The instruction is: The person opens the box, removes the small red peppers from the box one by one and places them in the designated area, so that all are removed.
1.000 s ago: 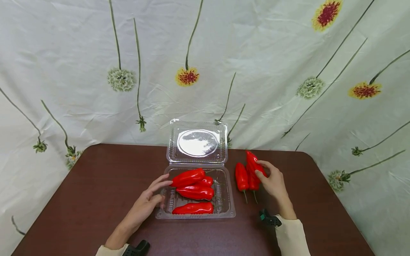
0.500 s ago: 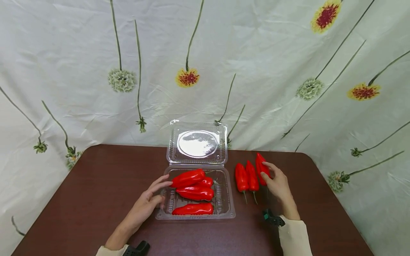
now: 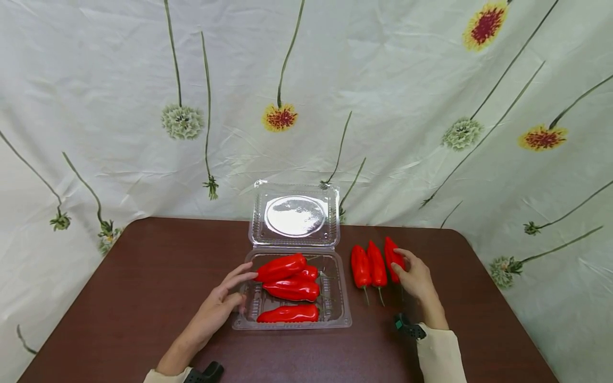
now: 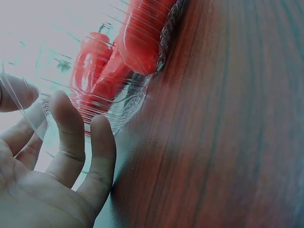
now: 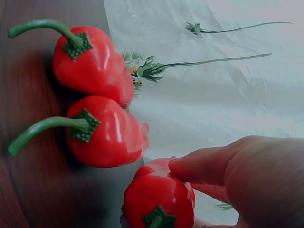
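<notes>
In the head view, my right hand (image 3: 417, 277) pinches a red pepper (image 3: 394, 255) between thumb and fingers. In the right wrist view that pepper (image 5: 156, 197) shows its green cap toward the camera. Two more red peppers, a middle one (image 3: 377, 264) and a left one (image 3: 361, 266), lie beside it with stems toward the near side. My left hand (image 3: 217, 303) rests at the left rim of a clear plastic clamshell container (image 3: 344, 298), fingers loosely bent. Inside lie several red peppers (image 3: 292, 289). In the left wrist view, the left fingers (image 4: 102, 142) are near the container's ribbed wall.
The container's hinged lid (image 3: 297, 242) stands raised at the back. Everything is on a dark brown table (image 3: 191, 250), whose far edge meets a white flowered cloth (image 3: 392, 106). A black wrist device is on each forearm.
My right hand has moved right with the third pepper from atop the other peppers, then slightly nearer, so it lines up beside them. The left hand and container stay in place.
</notes>
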`<move>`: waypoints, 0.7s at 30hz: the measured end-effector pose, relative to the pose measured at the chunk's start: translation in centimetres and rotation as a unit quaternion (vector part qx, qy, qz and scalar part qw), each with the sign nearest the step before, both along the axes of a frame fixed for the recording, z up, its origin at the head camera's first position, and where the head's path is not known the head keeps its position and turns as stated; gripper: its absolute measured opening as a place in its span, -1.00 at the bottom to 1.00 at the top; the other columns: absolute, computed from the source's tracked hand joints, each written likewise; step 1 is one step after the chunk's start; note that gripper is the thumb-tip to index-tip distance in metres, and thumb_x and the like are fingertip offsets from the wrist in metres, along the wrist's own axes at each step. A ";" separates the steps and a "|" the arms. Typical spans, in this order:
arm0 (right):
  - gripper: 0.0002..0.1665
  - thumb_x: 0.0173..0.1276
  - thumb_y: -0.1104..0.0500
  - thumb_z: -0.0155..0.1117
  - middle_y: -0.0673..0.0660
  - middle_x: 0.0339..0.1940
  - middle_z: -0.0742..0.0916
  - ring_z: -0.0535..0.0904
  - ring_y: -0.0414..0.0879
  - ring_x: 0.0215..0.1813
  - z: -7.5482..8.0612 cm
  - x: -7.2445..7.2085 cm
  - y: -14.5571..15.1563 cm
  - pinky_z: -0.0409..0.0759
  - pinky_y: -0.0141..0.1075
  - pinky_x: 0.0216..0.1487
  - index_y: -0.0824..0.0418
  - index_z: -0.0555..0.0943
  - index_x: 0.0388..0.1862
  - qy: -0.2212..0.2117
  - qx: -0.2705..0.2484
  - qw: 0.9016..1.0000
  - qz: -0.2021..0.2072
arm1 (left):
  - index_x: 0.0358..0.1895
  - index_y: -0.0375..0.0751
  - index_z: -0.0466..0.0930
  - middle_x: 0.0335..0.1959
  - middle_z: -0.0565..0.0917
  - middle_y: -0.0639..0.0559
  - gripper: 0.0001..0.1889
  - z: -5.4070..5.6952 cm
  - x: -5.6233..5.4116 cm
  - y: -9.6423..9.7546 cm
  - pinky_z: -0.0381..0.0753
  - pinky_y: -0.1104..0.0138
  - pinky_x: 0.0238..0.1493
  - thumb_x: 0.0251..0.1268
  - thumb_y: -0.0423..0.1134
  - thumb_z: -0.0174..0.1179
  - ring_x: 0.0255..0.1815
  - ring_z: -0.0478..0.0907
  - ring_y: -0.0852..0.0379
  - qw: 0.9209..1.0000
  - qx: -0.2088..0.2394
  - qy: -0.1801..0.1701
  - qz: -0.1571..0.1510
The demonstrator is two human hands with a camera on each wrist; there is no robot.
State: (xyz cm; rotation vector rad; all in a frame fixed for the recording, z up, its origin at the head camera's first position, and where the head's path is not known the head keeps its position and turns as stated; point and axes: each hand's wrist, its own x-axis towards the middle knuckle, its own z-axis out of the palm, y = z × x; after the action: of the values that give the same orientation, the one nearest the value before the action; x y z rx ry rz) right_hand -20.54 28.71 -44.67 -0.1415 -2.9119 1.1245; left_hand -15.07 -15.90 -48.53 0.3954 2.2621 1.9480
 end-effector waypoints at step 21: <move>-0.50 0.41 0.25 0.19 0.53 0.22 0.58 0.47 0.40 0.27 -1.3 -0.3 -0.2 0.44 0.24 0.24 0.36 0.49 0.30 0.007 0.038 0.999 -0.002 | 0.33 -0.25 0.48 0.56 0.15 -0.04 -0.47 0.2 0.1 0.1 0.55 0.38 -0.35 0.30 -0.59 -0.07 -0.48 0.49 0.08 1.000 0.007 -0.005 -0.001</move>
State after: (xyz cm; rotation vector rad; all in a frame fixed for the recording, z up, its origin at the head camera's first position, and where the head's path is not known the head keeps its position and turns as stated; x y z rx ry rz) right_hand -20.87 28.47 -46.00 -0.1381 -2.9350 1.0095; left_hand -14.96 -15.81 -48.29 0.3872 2.2423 1.9619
